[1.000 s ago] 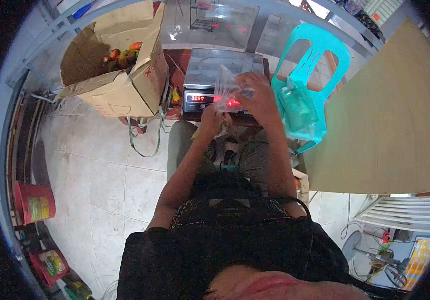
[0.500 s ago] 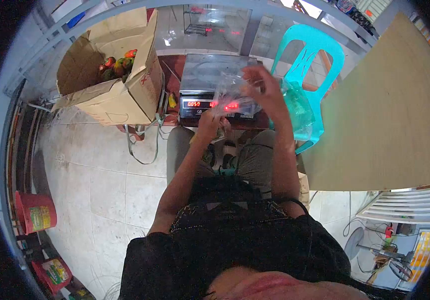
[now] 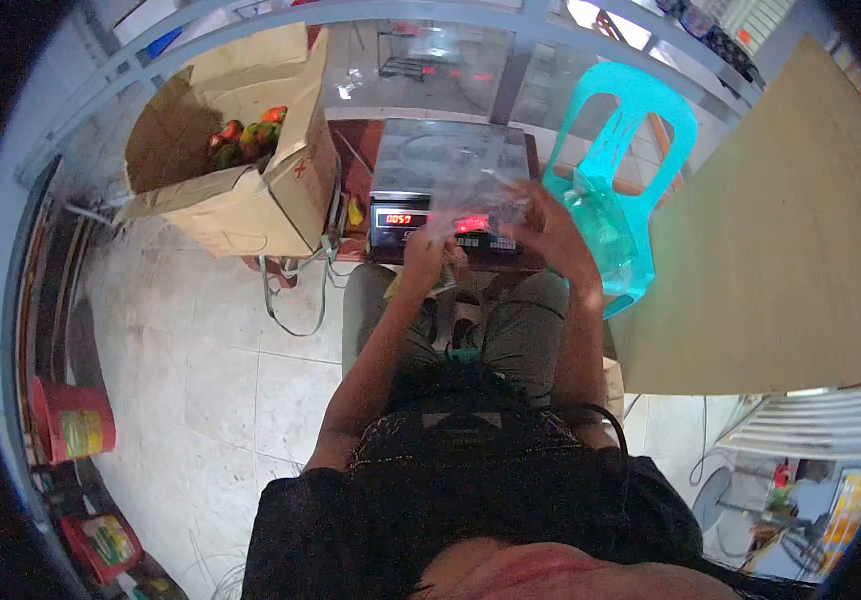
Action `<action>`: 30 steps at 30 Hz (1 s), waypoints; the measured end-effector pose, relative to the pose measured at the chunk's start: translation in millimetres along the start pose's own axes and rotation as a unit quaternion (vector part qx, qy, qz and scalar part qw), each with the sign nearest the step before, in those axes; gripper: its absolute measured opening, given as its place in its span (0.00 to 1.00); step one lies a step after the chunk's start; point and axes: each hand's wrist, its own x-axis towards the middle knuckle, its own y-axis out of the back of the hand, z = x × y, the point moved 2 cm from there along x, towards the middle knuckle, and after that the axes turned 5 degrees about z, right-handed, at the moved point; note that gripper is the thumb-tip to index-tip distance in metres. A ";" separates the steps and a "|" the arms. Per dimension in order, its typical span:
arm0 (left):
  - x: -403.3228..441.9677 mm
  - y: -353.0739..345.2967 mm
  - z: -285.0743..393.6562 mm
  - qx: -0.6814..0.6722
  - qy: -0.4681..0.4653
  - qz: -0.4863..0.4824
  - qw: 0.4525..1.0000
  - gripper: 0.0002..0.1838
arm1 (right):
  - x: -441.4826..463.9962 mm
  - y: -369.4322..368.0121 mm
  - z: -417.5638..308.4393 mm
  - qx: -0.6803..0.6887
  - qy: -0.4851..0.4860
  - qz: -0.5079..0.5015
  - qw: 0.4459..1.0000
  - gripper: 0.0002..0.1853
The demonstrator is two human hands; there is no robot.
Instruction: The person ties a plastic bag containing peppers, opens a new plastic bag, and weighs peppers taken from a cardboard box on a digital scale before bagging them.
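A clear plastic bag (image 3: 462, 196) is stretched between my two hands, in front of the digital scale (image 3: 446, 165). My left hand (image 3: 424, 258) is closed around the gathered part of the bag. Something pale yellow shows below that hand, mostly hidden. My right hand (image 3: 558, 238) has bent fingers on the bag's loose upper end, slightly blurred by motion. Red digits glow on the scale's front, partly covered by the plastic. Its metal pan carries nothing that I can see.
At left stands an open cardboard box (image 3: 250, 215) with red and green peppers (image 3: 245, 140) inside. A small yellow piece (image 3: 355, 210) lies beside the scale. On the right are a turquoise plastic chair (image 3: 640, 120) holding green plastic bags (image 3: 600, 230) and a large brown board (image 3: 760, 260).
My right hand has come down and slightly right, drawing the plastic lower. My left hand keeps its hold on the bag. The view has shifted slightly.
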 end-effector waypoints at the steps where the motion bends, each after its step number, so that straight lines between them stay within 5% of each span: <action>1: 4.2 -0.7 9.0 -0.047 0.052 -0.030 0.997 0.19 | -0.6 -6.4 5.6 -0.017 0.023 -0.025 0.999 0.11; 4: 0.0 -4.0 23.5 -0.101 0.107 -0.053 0.988 0.21 | 0.7 -25.3 14.4 -0.108 0.170 -0.090 0.975 0.10; 7: -9.7 -6.8 23.3 -0.070 0.079 -0.059 0.993 0.22 | 6.2 -23.4 12.0 0.026 -0.096 -0.079 0.992 0.08; 10: -16.8 6.7 19.5 -0.129 0.244 -0.123 0.953 0.20 | 5.7 -2.8 -15.2 0.094 -0.059 0.063 0.992 0.06; 13: -26.6 2.0 3.3 -0.025 0.239 -0.127 0.962 0.18 | -2.4 7.6 -51.1 0.058 0.026 0.169 0.984 0.07; 16: -15.4 3.6 25.4 0.047 0.167 -0.226 0.959 0.15 | -14.9 -30.7 -76.2 -0.113 0.134 -0.010 0.984 0.13; 18: 6.2 12.6 75.0 0.119 0.095 0.018 0.988 0.13 | -14.4 -67.0 -70.3 -0.209 0.270 -0.135 0.930 0.21; 19: 3.2 10.0 73.0 0.121 0.084 0.023 0.989 0.14 | -12.3 -79.3 -50.5 -0.269 0.362 -0.171 0.876 0.24; 20: -0.1 7.2 70.8 0.122 0.073 0.029 0.989 0.15 | -13.1 -81.8 -23.5 -0.340 0.334 -0.203 0.856 0.24; 22: -28.4 -4.8 4.6 0.076 0.099 -0.195 0.973 0.19 | -11.9 -83.1 20.8 -0.468 0.271 -0.264 0.799 0.25; 25: -19.4 23.4 32.3 -0.018 0.167 -0.124 0.978 0.15 | -17.2 -64.4 35.7 -0.414 0.074 -0.320 0.849 0.22; 30: -32.1 17.5 6.9 -0.020 0.196 -0.107 0.975 0.17 | -25.9 -67.6 68.7 -0.359 0.074 -0.222 0.904 0.16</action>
